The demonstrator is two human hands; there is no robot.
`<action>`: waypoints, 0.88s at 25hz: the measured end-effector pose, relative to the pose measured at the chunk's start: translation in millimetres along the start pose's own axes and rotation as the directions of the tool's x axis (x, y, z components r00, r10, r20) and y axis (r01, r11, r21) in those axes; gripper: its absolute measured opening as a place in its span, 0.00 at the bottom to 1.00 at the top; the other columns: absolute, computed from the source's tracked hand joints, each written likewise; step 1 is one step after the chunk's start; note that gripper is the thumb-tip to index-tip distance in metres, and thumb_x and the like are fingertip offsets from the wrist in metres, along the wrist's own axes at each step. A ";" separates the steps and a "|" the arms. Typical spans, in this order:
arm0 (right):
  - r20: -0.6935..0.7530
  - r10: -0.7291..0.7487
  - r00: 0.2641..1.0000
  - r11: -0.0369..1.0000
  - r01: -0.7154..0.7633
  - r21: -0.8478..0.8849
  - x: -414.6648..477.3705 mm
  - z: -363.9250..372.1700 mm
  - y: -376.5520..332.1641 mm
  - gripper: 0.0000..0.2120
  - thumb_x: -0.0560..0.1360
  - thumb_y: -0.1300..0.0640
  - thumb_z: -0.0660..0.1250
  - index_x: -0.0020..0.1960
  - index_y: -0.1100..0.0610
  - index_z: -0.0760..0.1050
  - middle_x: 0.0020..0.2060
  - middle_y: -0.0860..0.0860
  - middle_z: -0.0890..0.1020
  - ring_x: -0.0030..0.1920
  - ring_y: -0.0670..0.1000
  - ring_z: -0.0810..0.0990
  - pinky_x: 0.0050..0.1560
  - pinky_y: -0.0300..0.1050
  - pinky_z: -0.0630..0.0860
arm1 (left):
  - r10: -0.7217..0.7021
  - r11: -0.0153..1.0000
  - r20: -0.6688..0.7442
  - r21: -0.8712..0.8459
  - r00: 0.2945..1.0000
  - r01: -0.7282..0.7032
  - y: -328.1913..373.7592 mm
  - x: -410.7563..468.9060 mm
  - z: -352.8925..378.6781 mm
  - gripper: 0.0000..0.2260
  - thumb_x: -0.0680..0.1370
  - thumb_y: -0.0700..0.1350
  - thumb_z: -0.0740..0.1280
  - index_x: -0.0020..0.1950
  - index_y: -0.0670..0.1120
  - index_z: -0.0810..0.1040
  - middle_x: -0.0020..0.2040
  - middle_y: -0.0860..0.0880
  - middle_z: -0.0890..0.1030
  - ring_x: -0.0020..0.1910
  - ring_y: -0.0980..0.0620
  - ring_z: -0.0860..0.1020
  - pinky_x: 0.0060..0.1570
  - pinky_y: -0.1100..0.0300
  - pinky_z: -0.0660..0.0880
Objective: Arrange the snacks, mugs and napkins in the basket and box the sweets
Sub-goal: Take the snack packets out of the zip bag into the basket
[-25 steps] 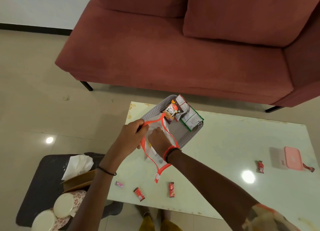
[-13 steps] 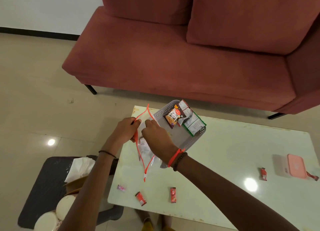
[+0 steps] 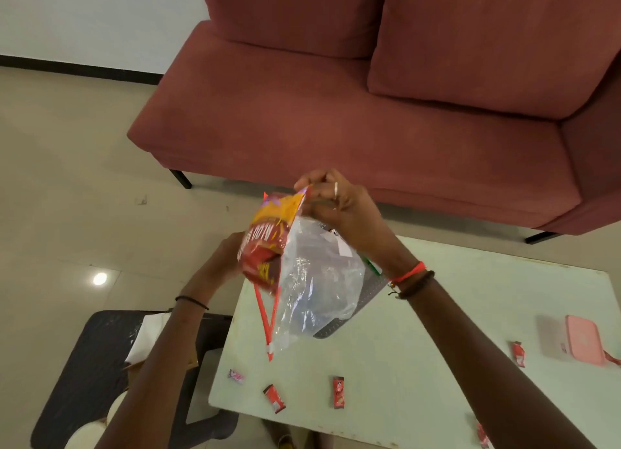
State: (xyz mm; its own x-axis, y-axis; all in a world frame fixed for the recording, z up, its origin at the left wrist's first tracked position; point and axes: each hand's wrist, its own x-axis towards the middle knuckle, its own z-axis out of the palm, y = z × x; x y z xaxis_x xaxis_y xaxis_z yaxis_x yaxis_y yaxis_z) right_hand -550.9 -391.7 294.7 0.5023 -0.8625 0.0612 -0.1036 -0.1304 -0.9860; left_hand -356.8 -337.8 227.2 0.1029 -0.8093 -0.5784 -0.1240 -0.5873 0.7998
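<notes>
Small sweets in glossy red wrappers lie on the smooth pale counter. The crinkled clear bag, earlier low over the grey perforated basket, is now lifted, with a shiny red-orange snack packet at its mouth. The right hand has its grip clamped on the bag's top. The left hand is behind the packet, so I cannot tell its grip.

Snack packet apparently out of bag
</notes>
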 end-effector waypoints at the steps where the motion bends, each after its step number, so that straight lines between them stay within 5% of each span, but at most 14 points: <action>1: -0.019 -0.023 1.000 0.998 0.024 0.056 3.3 -7.7 -3.5 0.04 0.71 0.67 0.70 0.46 0.63 0.79 0.52 0.54 0.79 0.47 0.38 0.79 0.50 0.30 0.75 | 0.025 0.993 -0.010 0.119 1.000 -0.024 -0.9 2.0 0.1 0.08 0.69 0.39 0.70 0.38 0.47 0.71 0.30 0.50 0.79 0.28 0.57 0.80 0.36 0.63 0.80; 3: -0.051 -0.079 0.996 0.993 0.083 0.089 9.8 -26.2 -6.1 0.06 0.75 0.67 0.66 0.50 0.67 0.78 0.55 0.60 0.80 0.52 0.46 0.80 0.56 0.38 0.77 | 0.098 0.921 -0.048 0.384 0.994 -0.072 -1.8 7.5 0.3 0.11 0.75 0.46 0.68 0.37 0.43 0.70 0.31 0.46 0.74 0.29 0.49 0.76 0.38 0.54 0.78; 6: -0.094 -0.039 0.995 0.998 0.034 -0.052 18.7 -64.0 11.6 0.07 0.78 0.60 0.64 0.52 0.64 0.73 0.44 0.52 0.82 0.42 0.42 0.80 0.43 0.32 0.78 | 0.146 0.898 -0.088 0.431 0.985 -0.094 -1.3 14.2 -1.6 0.16 0.80 0.49 0.59 0.36 0.43 0.69 0.29 0.46 0.73 0.27 0.48 0.74 0.36 0.55 0.77; 10: -0.185 0.213 0.959 0.842 -0.276 -0.463 24.1 -94.5 94.4 0.08 0.77 0.56 0.65 0.42 0.57 0.69 0.33 0.46 0.76 0.32 0.44 0.75 0.29 0.25 0.69 | 0.154 0.912 -0.112 0.399 0.982 -0.098 -3.0 20.6 -13.3 0.16 0.81 0.50 0.59 0.36 0.43 0.69 0.29 0.47 0.72 0.27 0.49 0.76 0.34 0.57 0.78; 12: -0.269 0.358 0.894 0.692 -0.447 -0.567 16.3 -98.0 150.4 0.08 0.77 0.58 0.65 0.41 0.57 0.68 0.31 0.48 0.73 0.35 0.51 0.73 0.32 0.33 0.66 | 0.148 0.919 -0.121 0.384 0.982 -0.091 -3.2 24.3 -17.7 0.16 0.80 0.50 0.59 0.38 0.41 0.71 0.30 0.46 0.74 0.28 0.50 0.76 0.31 0.61 0.78; 15: -0.338 0.529 0.778 0.557 -0.619 -0.553 -2.5 -95.2 223.9 0.05 0.77 0.60 0.64 0.43 0.60 0.70 0.44 0.60 0.81 0.47 0.60 0.79 0.43 0.42 0.67 | 0.151 0.937 -0.115 0.333 0.982 -0.106 -1.9 29.5 -20.0 0.17 0.80 0.51 0.59 0.45 0.36 0.75 0.35 0.42 0.76 0.31 0.50 0.78 0.28 0.67 0.77; 17: -0.385 0.592 0.709 0.475 -0.692 -0.544 -11.9 -90.6 255.0 0.05 0.77 0.59 0.63 0.44 0.59 0.69 0.49 0.62 0.81 0.50 0.62 0.79 0.45 0.45 0.67 | 0.179 0.946 -0.121 0.295 0.976 -0.137 0.2 32.7 -20.9 0.16 0.80 0.50 0.59 0.40 0.39 0.74 0.32 0.44 0.75 0.27 0.55 0.77 0.25 0.70 0.74; 22: -0.435 0.592 0.679 0.444 -0.724 -0.528 -8.3 -79.4 304.4 0.09 0.78 0.60 0.62 0.41 0.59 0.65 0.43 0.61 0.76 0.45 0.57 0.75 0.45 0.46 0.67 | 0.249 0.951 -0.146 0.223 0.957 -0.213 2.5 39.7 -23.1 0.16 0.80 0.48 0.60 0.34 0.43 0.70 0.28 0.48 0.70 0.21 0.61 0.71 0.25 0.71 0.71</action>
State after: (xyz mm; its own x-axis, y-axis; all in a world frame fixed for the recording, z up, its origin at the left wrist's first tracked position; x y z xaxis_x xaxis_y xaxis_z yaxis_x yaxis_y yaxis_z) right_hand -654.8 -463.0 6.3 -0.0932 -0.8754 -0.4744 -0.8629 0.3087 -0.4001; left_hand -330.2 -371.1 210.0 0.2121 -0.9193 -0.3314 -0.3595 -0.3888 0.8483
